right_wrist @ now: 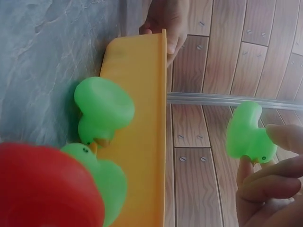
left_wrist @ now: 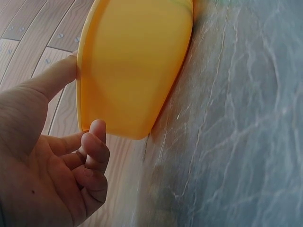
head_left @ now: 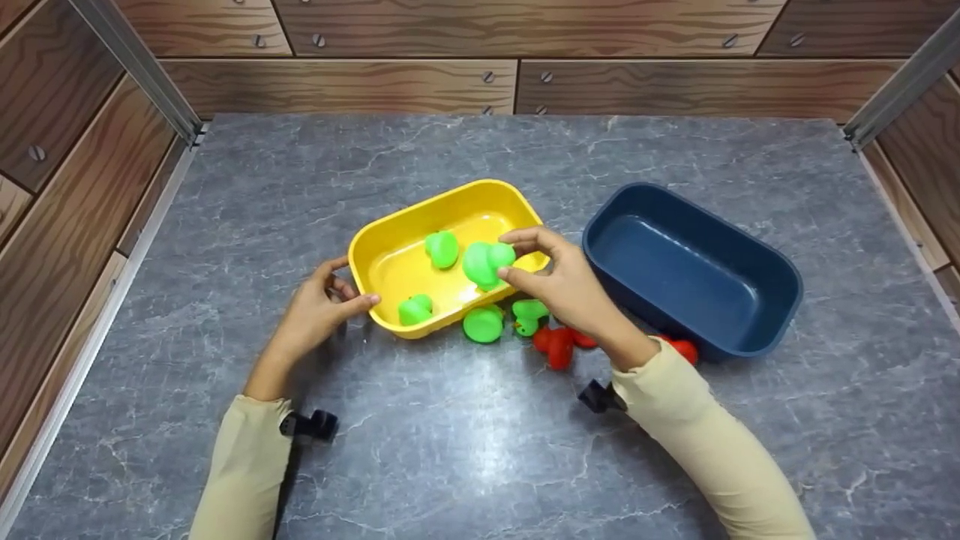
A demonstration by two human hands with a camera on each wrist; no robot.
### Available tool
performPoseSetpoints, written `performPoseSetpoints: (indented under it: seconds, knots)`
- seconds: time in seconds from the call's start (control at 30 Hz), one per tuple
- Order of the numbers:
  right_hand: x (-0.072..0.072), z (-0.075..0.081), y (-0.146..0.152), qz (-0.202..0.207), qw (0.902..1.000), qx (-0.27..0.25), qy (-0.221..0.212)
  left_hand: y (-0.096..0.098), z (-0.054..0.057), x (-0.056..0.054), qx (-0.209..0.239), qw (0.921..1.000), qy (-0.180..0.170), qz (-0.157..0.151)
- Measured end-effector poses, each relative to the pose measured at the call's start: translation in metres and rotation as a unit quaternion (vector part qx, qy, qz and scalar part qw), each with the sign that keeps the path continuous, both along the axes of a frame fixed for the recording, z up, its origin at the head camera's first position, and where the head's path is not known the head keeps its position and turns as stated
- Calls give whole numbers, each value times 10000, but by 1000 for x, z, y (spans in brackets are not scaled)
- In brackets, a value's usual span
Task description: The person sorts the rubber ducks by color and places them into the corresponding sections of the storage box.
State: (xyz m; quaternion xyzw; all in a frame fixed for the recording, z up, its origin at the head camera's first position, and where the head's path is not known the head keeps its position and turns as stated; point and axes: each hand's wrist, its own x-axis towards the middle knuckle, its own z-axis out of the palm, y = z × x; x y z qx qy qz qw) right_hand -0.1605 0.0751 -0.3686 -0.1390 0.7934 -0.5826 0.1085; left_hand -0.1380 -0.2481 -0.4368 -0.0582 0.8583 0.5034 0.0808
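Note:
My left hand [head_left: 319,304] grips the left end of a yellow tub [head_left: 382,225], thumb over the rim and fingers against the outside, as the left wrist view [left_wrist: 52,156] also shows. Above the tub's right part, my right hand [head_left: 559,281] pinches a green rubber duck [head_left: 487,264] between thumb and fingers. In the right wrist view this duck [right_wrist: 248,135] hangs apart from the tub wall. Inside the tub lie two more green ducks, one toward the back [head_left: 442,249] and one at the front left [head_left: 415,309].
Against the tub's front side, two green ducks, one nearer the left [head_left: 483,324] and one beside it [head_left: 529,315], lie on the grey marbled table [head_left: 420,435]. Red ducks [head_left: 559,347] lie under the right forearm. A dark blue tub [head_left: 675,262] stands at the right. Wood-patterned panels [head_left: 360,86] border the table.

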Motion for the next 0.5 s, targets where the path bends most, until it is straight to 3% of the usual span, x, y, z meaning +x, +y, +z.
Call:
performPoseSetpoints:
  seconds: [0.5]
  knots:
    - [-10,-1,-29,-63,9998,-61,186,0,0,0,-88,10000,37,-27]
